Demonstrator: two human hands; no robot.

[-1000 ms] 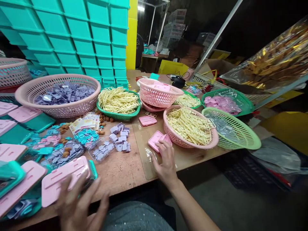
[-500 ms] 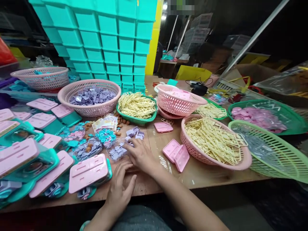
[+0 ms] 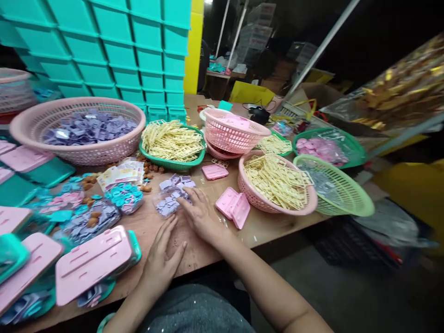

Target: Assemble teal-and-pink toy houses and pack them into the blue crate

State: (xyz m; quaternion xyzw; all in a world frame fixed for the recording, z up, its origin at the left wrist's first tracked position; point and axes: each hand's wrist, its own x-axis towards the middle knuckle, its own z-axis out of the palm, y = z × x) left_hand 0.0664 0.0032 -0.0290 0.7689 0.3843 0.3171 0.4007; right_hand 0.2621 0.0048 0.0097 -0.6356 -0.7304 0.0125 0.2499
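Wooden desk (image 3: 194,249) full of baskets, right hand (image 3: 201,213) flat with loose fingers touching small purple pieces (image 3: 169,202) mid-desk, left hand (image 3: 163,259) open and resting beside it, holding nothing, pink lids (image 3: 233,209) near

The table (image 3: 194,249) is worn, matt wood — beside it on the right lies a glossy clear film. Near it, the pink basket (image 3: 104,152) is perforated plastic; the lilac pieces (image 3: 169,203) look smooth plastic.

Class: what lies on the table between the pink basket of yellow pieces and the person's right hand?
Two pink lids, side by side, seen from the head view.
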